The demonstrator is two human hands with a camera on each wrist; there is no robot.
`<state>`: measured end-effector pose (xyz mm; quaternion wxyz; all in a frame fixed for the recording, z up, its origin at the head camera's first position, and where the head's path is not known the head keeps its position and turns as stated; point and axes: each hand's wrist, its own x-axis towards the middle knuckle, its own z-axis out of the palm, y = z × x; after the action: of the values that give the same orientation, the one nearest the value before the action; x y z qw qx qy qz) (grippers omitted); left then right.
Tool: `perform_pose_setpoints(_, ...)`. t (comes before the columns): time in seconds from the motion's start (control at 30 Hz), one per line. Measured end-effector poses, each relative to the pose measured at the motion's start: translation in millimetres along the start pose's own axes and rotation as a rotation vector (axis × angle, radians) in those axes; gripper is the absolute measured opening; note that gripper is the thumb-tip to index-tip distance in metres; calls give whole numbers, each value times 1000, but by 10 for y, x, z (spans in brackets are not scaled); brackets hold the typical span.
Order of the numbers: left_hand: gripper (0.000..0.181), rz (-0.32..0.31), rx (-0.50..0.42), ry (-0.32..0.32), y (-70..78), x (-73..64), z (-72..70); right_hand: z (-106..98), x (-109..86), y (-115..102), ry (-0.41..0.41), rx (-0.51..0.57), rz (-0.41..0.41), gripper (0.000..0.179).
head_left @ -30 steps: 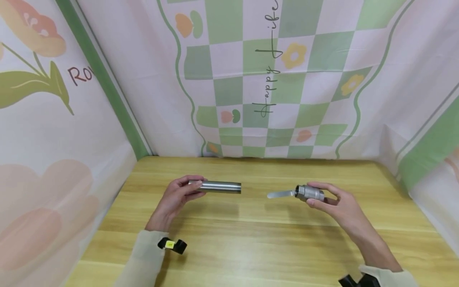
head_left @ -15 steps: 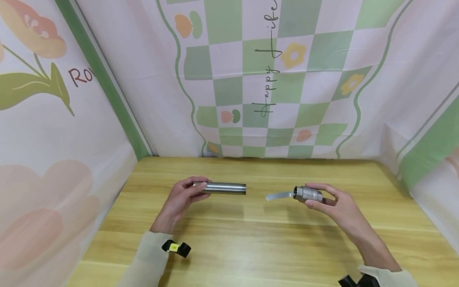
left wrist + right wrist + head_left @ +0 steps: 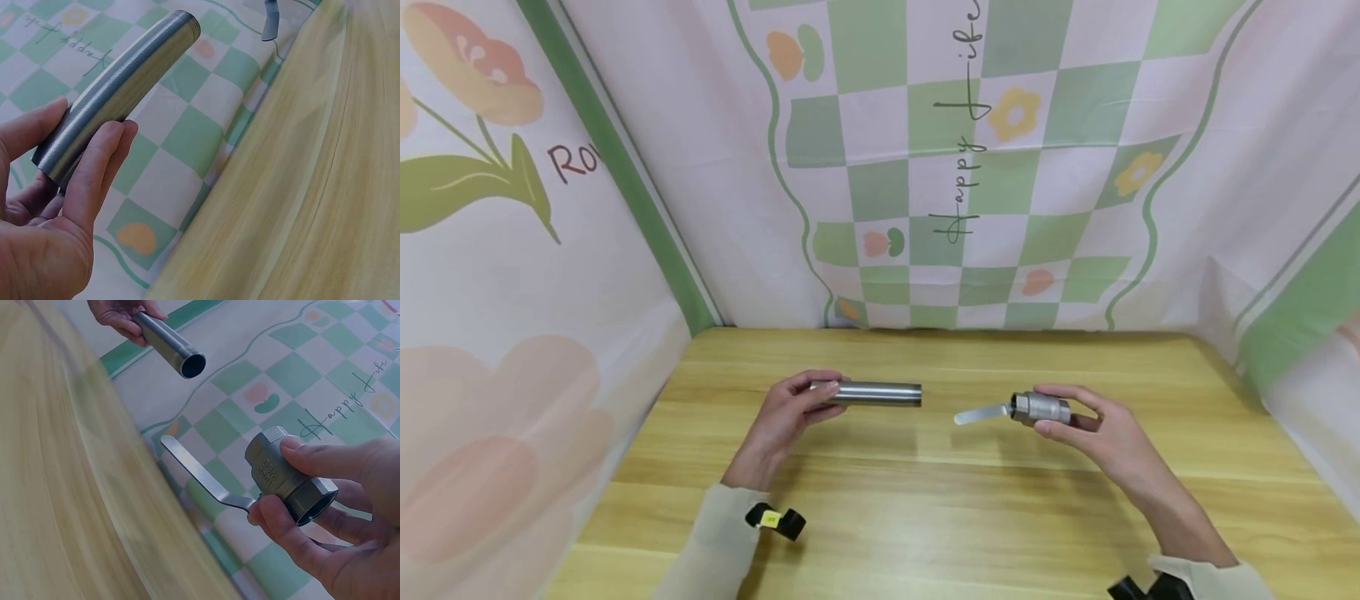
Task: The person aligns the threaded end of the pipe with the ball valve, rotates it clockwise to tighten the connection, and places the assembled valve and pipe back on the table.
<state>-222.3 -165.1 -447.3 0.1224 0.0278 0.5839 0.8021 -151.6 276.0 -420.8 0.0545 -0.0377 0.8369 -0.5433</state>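
Metal pipe (image 3: 880, 393) is gripped at one end by the left hand (image 3: 782, 421), its threaded end pointing away from those fingers. Valve (image 3: 1041, 407) is held round its body by the right hand's (image 3: 1108, 425) fingers, lever (image 3: 981, 414) projecting beyond them. Both judged rigid, fairly heavy, slippery where polished; best held by pipe wall and valve body. Pipe now brought nearer the lever than a second ago.
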Motion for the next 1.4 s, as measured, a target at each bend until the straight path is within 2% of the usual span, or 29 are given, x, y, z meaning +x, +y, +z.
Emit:
perform_pose_setpoints(0.43,17,-2,15,-1,-60,9,77,26,-18,-19,3,-1,-14,60)
perform_pose_setpoints(0.73,17,-7,11,-14,-77,-4,131,60,-2,-53,-11,23,29,64)
perform_pose_setpoints(1.4,18,-12,23,-28,-119,-22,194,94,-23,-58,-14,23,0,63)
